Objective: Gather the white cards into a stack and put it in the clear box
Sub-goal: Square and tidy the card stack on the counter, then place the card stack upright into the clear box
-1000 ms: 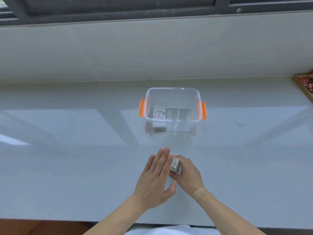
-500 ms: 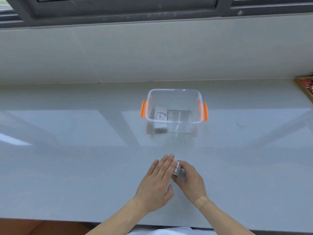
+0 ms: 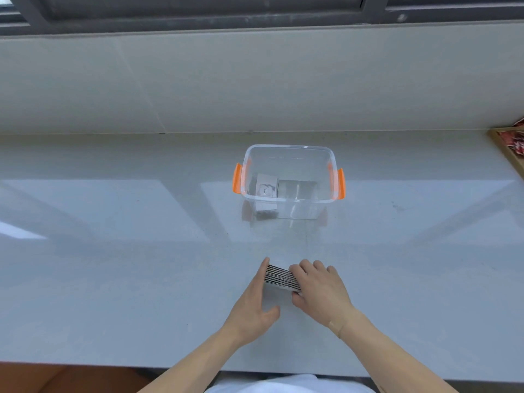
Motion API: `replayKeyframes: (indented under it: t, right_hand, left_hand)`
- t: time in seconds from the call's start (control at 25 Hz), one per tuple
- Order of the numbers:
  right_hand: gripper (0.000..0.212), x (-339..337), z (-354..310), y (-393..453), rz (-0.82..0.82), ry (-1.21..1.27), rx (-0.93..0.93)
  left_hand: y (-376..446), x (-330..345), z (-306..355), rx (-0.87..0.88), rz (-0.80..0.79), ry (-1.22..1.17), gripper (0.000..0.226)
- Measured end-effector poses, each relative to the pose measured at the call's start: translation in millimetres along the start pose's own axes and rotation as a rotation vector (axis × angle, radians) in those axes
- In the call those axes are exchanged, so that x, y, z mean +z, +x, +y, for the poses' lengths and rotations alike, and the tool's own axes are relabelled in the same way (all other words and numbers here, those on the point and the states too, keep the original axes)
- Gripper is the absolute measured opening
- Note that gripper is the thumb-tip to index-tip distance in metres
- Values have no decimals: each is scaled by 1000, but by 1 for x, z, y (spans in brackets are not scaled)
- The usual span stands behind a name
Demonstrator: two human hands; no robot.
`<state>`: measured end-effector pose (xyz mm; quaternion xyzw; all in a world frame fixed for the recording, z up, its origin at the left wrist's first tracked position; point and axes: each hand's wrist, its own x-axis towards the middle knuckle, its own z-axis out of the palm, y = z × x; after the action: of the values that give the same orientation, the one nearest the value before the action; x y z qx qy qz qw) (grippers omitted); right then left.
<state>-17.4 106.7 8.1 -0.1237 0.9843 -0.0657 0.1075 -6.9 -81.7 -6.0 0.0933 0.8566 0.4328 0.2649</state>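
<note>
Square the stack of white cards (image 3: 282, 277) before you lift: your left hand (image 3: 253, 302) lies flat and open against its left end as a stop, holding nothing, while your right hand (image 3: 319, 287) curls over the right end, fingers on top and thumb below, in a grip closed on the cards. Press the two ends toward each other and tap the long edge on the table (image 3: 113, 251) so no card sticks out, then carry it in one firm pinch. The stack stands on edge near you, well apart from the clear box (image 3: 289, 181), its edges showing as thin dark and pale lines. The box, with orange handles, already holds a white card bearing small print
</note>
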Motion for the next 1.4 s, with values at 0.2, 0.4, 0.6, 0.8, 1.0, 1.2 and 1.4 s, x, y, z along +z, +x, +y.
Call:
replayKeyframes:
  t: [0.2,0.4,0.6,0.8,1.0,1.2,1.4]
  right_hand:
    - [26,7,-4,0,50,-94,-25]
    - [29,11,-2,0,-3,-49,-34]
    - [30,-4,8,6,-145,430,165]
    - [26,-31,2,0,-198,1292,434]
    - [26,-54,-3,3,-97,1416,461]
    - [34,-82,4,13,-90,1482,467]
    - [26,-111,25,36,142,1447,416]
  left_hand:
    - [1,4,-4,97,49,243,97]
    - [3,8,-10,82,-5,376,103]
    - [12,0,3,-71,58,-128,103]
    - [20,-16,37,-258,105,-657,44]
    - [32,-28,63,-263,41,-772,38]
    - [51,-46,89,-212,78,-792,35]
    - [79,-72,117,-148,55,-801,38]
